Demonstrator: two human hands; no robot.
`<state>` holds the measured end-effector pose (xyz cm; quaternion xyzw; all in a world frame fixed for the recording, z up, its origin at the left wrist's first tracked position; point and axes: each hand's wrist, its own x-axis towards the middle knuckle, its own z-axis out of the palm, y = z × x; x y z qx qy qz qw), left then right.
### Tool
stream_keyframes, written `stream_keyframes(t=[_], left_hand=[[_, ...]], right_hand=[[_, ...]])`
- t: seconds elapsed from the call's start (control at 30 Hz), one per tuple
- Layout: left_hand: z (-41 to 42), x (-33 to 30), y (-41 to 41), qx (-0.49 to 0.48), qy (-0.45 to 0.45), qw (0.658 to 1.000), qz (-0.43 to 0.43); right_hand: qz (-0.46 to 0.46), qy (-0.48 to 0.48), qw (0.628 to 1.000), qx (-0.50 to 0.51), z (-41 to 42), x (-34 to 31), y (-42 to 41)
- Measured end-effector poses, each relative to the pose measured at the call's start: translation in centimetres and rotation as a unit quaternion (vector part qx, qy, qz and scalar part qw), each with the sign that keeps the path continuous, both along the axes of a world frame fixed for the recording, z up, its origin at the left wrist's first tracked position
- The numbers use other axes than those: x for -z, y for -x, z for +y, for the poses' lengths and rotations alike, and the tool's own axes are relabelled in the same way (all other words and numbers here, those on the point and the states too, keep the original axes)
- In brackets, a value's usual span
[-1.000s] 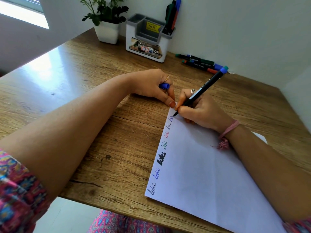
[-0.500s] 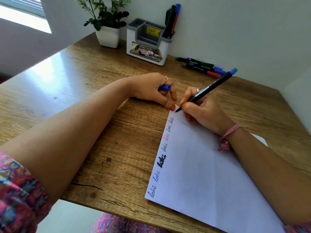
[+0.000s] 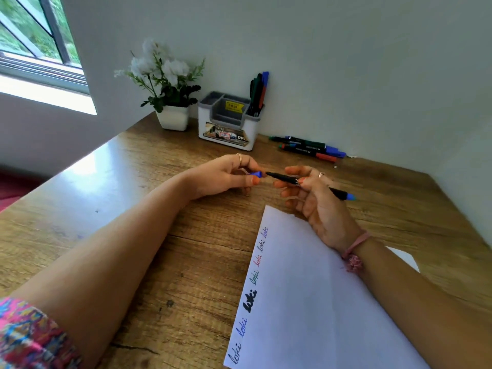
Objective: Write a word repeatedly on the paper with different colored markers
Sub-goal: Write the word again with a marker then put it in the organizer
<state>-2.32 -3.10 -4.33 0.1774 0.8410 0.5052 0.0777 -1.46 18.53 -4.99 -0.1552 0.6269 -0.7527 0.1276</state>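
A white sheet of paper (image 3: pixel 314 302) lies on the wooden desk (image 3: pixel 159 209), with one word written several times in different colours down its left edge (image 3: pixel 255 275). Above the paper's top corner, my right hand (image 3: pixel 316 203) holds a black marker (image 3: pixel 287 179) with a blue end, its tip pointing left. My left hand (image 3: pixel 226 174) pinches the blue cap (image 3: pixel 257 174) just in front of that tip, with a small gap between the two.
A white-and-grey organiser (image 3: pixel 229 123) with upright markers (image 3: pixel 258 91) stands at the back by the wall. Several loose markers (image 3: pixel 311 149) lie to its right. A white pot of flowers (image 3: pixel 170 102) sits left of the organiser. A window is at the upper left.
My right hand has lifted the marker off the paper and turned it level, tip toward the left hand. My left hand has come off the paper's corner with the cap. The camera has tilted up.
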Motion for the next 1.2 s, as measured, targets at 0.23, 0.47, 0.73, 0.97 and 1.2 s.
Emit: stream_keyframes(t=[0.23, 0.47, 0.73, 0.97, 1.2], left_hand=[[0.0, 0.1, -0.1, -0.005, -0.018, 1.000, 0.010], [0.3, -0.1, -0.3, -0.024, -0.099, 0.995, -0.002], [1.4, 0.1, -0.1, -0.050, -0.127, 0.991, 0.003], [1.1, 0.3, 0.2, -0.042, -0.171, 0.981, -0.077], [0.7, 0.1, 0.7, -0.129, -0.427, 0.881, -0.156]], right_hand=[[0.013, -0.050, 0.998, 0.020, -0.1, -0.4, -0.6], [0.070, -0.108, 0.990, 0.050, -0.2, -0.4, -1.0], [0.026, -0.065, 0.996, 0.056, -0.2, -0.3, -0.5], [0.040, -0.067, 0.996, 0.040, -0.3, 0.0, -0.3], [0.146, -0.188, 0.971, 0.003, -0.5, 0.8, 0.1]])
